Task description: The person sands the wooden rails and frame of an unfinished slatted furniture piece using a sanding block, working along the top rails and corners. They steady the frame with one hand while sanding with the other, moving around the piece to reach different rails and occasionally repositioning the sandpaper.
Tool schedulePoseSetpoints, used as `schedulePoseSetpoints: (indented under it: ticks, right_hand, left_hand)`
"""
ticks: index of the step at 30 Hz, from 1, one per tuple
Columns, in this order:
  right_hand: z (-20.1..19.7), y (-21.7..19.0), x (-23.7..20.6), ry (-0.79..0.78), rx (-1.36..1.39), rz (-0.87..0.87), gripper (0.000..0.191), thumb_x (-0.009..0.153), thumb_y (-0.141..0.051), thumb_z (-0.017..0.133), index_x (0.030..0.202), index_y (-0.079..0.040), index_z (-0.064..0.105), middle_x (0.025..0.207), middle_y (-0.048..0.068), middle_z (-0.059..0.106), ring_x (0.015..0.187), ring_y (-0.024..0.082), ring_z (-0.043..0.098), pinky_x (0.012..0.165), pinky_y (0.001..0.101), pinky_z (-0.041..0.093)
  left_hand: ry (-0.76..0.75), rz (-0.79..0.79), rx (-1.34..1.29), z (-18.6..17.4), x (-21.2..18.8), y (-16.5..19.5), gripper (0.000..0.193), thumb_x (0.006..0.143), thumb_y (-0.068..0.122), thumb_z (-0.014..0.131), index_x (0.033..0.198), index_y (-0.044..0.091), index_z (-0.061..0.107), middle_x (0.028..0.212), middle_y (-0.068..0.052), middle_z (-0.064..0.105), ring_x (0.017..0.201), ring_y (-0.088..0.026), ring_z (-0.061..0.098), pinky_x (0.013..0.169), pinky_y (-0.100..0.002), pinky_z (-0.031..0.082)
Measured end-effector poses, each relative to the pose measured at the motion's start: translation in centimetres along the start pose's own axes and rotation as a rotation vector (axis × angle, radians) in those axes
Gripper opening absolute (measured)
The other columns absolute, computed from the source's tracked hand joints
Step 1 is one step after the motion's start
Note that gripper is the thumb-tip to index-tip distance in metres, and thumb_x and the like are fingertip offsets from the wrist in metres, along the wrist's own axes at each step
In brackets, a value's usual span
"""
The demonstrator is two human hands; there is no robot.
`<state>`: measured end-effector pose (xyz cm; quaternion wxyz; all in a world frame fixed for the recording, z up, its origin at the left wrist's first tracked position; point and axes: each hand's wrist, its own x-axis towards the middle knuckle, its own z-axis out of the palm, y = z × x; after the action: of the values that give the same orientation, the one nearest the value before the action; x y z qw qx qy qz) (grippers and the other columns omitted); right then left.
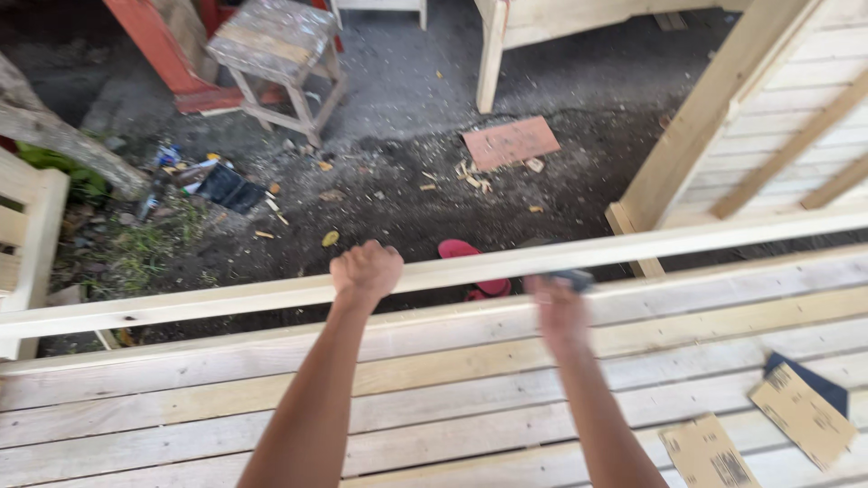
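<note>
Two bare forearms rise from the bottom edge and stretch forward over a slatted platform of pale planks, both reaching to a long pale wooden rail that runs across the whole view, sloping slightly upward to the right.

The left hand is balled into a fist around the rail, knuckles up, fingers curled over its top edge, the wrist straight and in line with the forearm. The right hand sits further along the same rail, just below its lower edge. It is blurred, so I cannot tell how tightly it is closed, but it seems to press a small dark piece, likely sandpaper, against the wood; a corner of that piece pokes out beyond the fingers. The two hands are near each other, with a short stretch of bare rail between them.

On the planks to the right lie two loose sandpaper sheets, brown, with worn dark patches, and the farther one overlaps a dark blue sheet.

Beyond the rail the ground is dark dirt strewn with wood chips and shavings. A red sandal lies just behind the rail between the hands. Further off are a flat reddish board, a paint-spattered wooden stool, and a pale timber frame leaning at the right.
</note>
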<state>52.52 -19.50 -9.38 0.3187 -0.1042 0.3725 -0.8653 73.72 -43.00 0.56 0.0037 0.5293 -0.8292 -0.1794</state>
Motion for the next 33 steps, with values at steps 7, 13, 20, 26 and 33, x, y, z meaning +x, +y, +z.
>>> schedulePoseSetpoints:
  ticks: [7,13,20,26,33]
  right_hand:
    - [3.5,2.9,-2.2,-0.044,-0.172,0.349,0.028,0.094,-0.010,0.068,0.115,0.002,0.054,0.116,0.016,0.067,0.112,0.028,0.069,0.107,0.0451,0.051]
    - [-2.3,-6.2,1.1,0.255,0.121,0.037,0.028,0.099,-0.013,0.051,0.123,0.002,0.051,0.127,0.018,0.061,0.122,0.028,0.062,0.103,0.0388,0.054]
    - [4.9,3.7,-3.1,-0.053,-0.143,0.203,0.025,0.104,-0.018,0.061,0.118,0.000,0.050,0.119,0.014,0.061,0.117,0.031,0.065,0.106,0.0482,0.053]
    - [6.7,1.9,-4.2,-0.038,0.144,0.386,0.032,0.098,-0.016,0.054,0.126,0.001,0.053,0.132,0.020,0.063,0.122,0.036,0.064,0.111,0.0473,0.050]
    - [2.0,-4.2,0.1,0.356,0.434,0.107,0.025,0.108,-0.012,0.041,0.125,0.003,0.050,0.122,0.020,0.059,0.120,0.033,0.061,0.116,0.0501,0.050]
  left_hand:
    - [-0.018,0.044,0.025,0.9,-0.4,-0.6,0.048,0.101,0.035,0.040,0.109,0.002,0.075,0.113,-0.024,0.074,0.112,-0.040,0.070,0.102,-0.049,0.050]
    - [0.000,0.056,0.013,1.0,-0.3,-0.5,0.049,0.099,0.034,0.038,0.107,0.002,0.074,0.112,-0.026,0.074,0.108,-0.041,0.070,0.099,-0.050,0.050]
    - [-0.004,0.042,0.033,1.2,-0.7,-0.9,0.050,0.099,0.034,0.040,0.108,0.002,0.077,0.114,-0.026,0.074,0.111,-0.041,0.070,0.101,-0.050,0.051]
    - [-0.011,0.030,0.030,1.1,-0.6,-0.5,0.049,0.098,0.036,0.041,0.110,0.004,0.076,0.117,-0.024,0.072,0.114,-0.040,0.068,0.102,-0.048,0.049]
    - [-0.036,0.002,0.025,1.0,-1.0,-0.5,0.049,0.099,0.035,0.040,0.110,0.004,0.076,0.116,-0.022,0.074,0.113,-0.037,0.070,0.102,-0.047,0.050]
